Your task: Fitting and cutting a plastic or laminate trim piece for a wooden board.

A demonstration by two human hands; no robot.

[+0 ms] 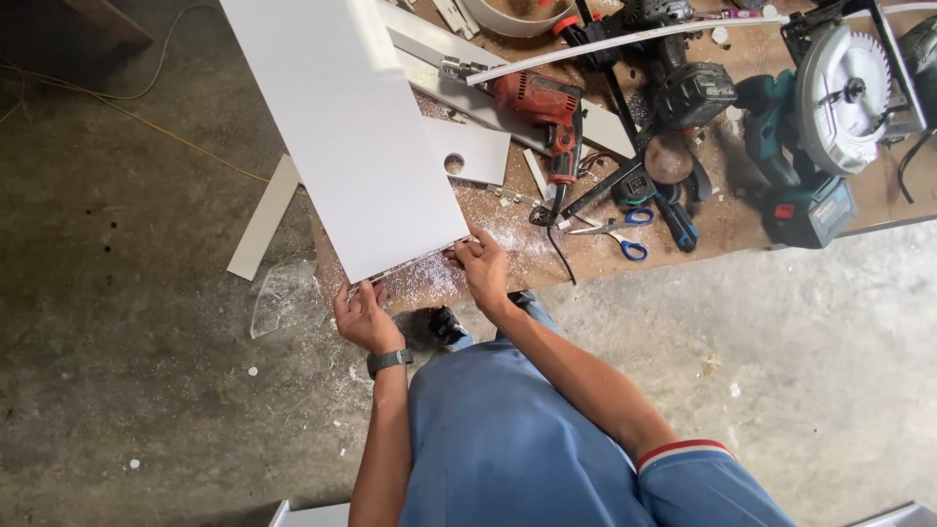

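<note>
**Two hands on a white board**

Left hand [363, 314] pinching the near corner of the big white board [342, 127]. Right hand [483, 265] pinching the same short edge, further along. Board flat, smooth, plain white, lying across the dusty brown workbench [722, 220], one end over the floor. Nearby: red drill [547, 112], blue scissors [620, 229], round saw [844, 93].

We see the panel [342, 127] lying on the desk [722, 220], its near edge overhanging the floor [127, 371]. Right of it lies the drill [547, 107], with the scissors [617, 232] nearer us, and the circular saw [841, 93] at far right.
</note>
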